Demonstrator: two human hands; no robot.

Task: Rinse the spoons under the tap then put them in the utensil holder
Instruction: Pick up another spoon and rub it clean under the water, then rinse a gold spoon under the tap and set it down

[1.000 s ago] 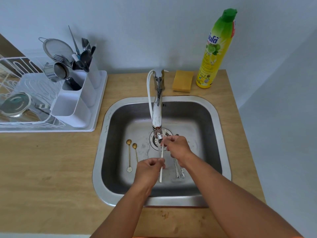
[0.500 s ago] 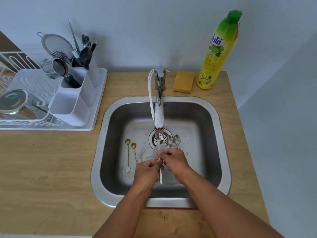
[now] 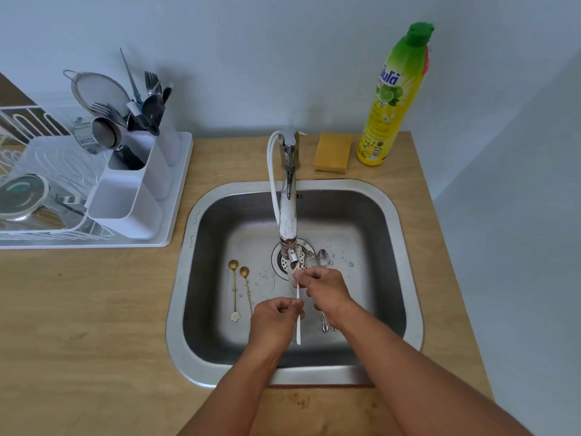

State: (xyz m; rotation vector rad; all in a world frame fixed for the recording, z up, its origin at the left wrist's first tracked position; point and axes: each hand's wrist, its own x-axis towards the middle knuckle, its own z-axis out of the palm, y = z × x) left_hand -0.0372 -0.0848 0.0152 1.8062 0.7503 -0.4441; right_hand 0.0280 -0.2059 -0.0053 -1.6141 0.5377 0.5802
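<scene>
Both hands hold a white spoon [image 3: 298, 322] over the steel sink [image 3: 405, 247], just below the tap [image 3: 288, 215] spout. My left hand [image 3: 276, 319] pinches its handle near the middle. My right hand [image 3: 325, 287] covers the bowl end under the spout. Two gold spoons [image 3: 240, 291] lie on the sink floor to the left. Two silver spoons [image 3: 323, 259] lie to the right, partly hidden by my right hand. The white utensil holder [image 3: 138, 190] stands on the dish rack at the left, with forks and dark spoons in its back compartment.
A white dish rack [image 3: 47, 171] holds a strainer, a metal cup and a lid. A yellow sponge [image 3: 333, 151] and a green-yellow dish soap bottle [image 3: 393, 102] stand behind the sink. The wooden counter [image 3: 78, 325] surrounds the sink, with a wall close on the right.
Both hands shifted along the white spoon under the spout: they drew together half a second ago, then spread apart again. The silver spoons' bowls came into view beside the drain.
</scene>
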